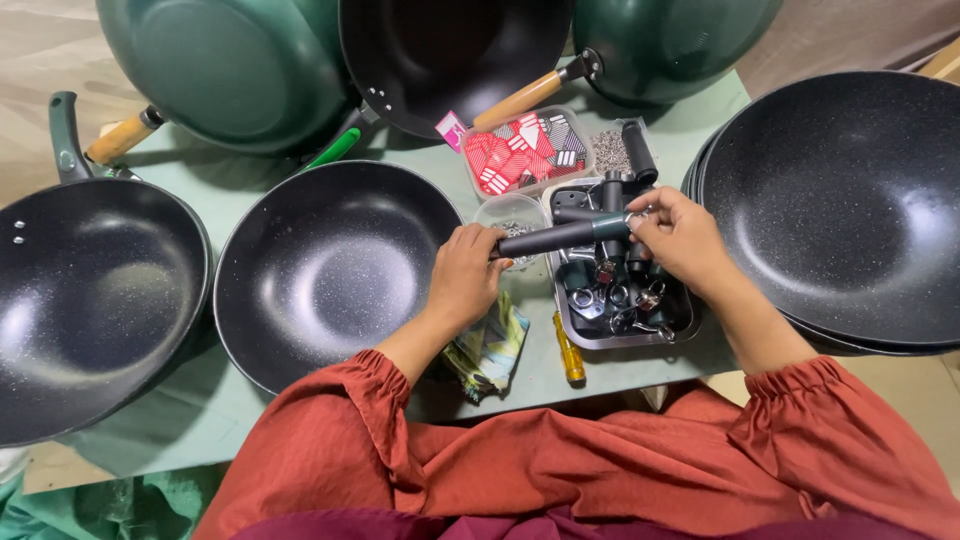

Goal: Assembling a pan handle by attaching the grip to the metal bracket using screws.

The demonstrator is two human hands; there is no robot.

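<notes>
My left hand (465, 275) grips one end of a black pan handle (560, 237) that lies level above the table. My right hand (678, 238) pinches the handle's other end, at its dark green collar, where a small metal part sits between the fingers. Both hands hover over a metal tray (575, 322) holding rings, screws and more black handles. A black wok (325, 270) without a handle lies just left of my left hand.
More black woks lie at the left (90, 300) and stacked at the right (850, 200). Green-backed pans with wooden handles (230, 70) lean at the far edge. A clear tub of red tags (520, 150), a yellow screwdriver (569, 350) and a crumpled wrapper (490, 350) sit nearby.
</notes>
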